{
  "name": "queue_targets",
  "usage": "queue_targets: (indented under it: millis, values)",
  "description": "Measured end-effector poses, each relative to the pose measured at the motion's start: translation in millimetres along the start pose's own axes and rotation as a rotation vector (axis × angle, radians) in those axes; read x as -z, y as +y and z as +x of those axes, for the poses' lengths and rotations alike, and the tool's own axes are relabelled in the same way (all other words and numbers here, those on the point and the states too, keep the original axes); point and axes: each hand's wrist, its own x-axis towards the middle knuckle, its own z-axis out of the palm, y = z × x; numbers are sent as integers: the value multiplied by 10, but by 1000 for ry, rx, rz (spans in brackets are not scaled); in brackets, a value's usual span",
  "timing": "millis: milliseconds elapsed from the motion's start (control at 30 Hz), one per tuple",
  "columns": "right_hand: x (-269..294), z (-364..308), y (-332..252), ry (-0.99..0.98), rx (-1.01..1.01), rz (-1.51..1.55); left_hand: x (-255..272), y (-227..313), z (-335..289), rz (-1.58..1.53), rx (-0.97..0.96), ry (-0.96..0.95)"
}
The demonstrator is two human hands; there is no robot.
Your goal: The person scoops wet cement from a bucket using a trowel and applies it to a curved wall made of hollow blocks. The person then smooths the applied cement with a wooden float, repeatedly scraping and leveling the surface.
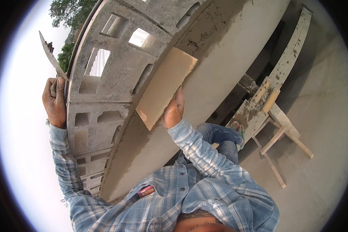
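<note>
At the outer edge of the pierced grey block wall [104,58], my left hand [55,103] is closed round the handle of a trowel [50,54]. Its narrow, mortar-stained blade points up and outward. My right hand [174,110] grips a flat tan rectangular board [167,83] by its rough right edge. The board lies along the smeared mortar band [197,34] beside the blocks; whether its underside touches the surface cannot be told. Most of my right fingers are hidden behind the board.
Smooth grey plaster [236,46] runs alongside the mortar band. My sandalled feet [237,130] rest on a mortar-spattered plank platform [243,120]. A long, curved-looking plank [292,50] extends beyond it, and a wooden trestle [274,143] stands on the floor below. Trees [71,13] show past the wall.
</note>
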Motion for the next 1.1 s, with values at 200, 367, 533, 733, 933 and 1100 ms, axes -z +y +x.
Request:
queue_targets:
  millis: [200,367,533,733,933,1100]
  values:
    - [62,482,-307,4,2,88,-8,86,16,-9,-3,7]
    - [-20,725,-423,99,136,51,31,-26,50,58,-68,5]
    - [43,1156,-763,66,152,98,116,-150,37,60,-38,-19]
    - [165,1605,-1074,54,158,84,41,-39,51,-21,-33,-49]
    - [211,2108,-1392,81,180,126,39,-21,36,-63,-26,-38]
    - [317,2521,-1785,46,175,146,45,0,82,-20,-66,-49]
